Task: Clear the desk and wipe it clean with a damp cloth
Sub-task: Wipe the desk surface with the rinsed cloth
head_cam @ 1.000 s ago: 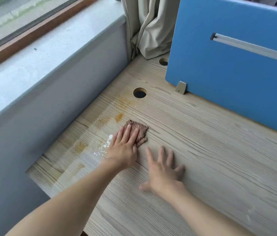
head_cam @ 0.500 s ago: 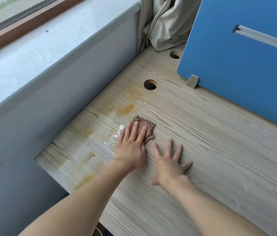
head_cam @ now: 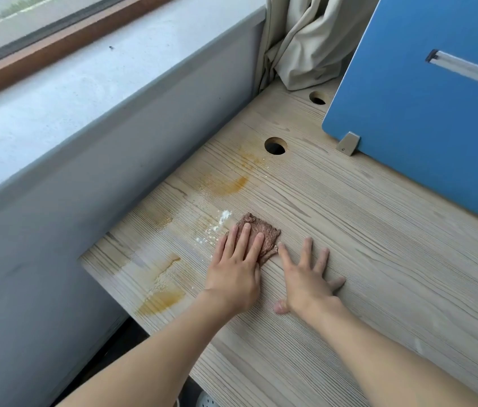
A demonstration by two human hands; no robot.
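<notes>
Wiping step in hand, we judge. Our left hand [head_cam: 236,274] flat, fingers straight, pressing brown cloth [head_cam: 264,232] on desk [head_cam: 379,259] near window-side edge. Right hand [head_cam: 308,282] splayed on bare wood just beside, holding nothing. Next we push cloth through white powder [head_cam: 223,216], then orange stains [head_cam: 232,185] (several, toward that edge).

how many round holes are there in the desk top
2. The near hole sits just past the orange stains; the far hole is by the curtain, partly cut off by the blue divider. Others may hide behind it.
</notes>
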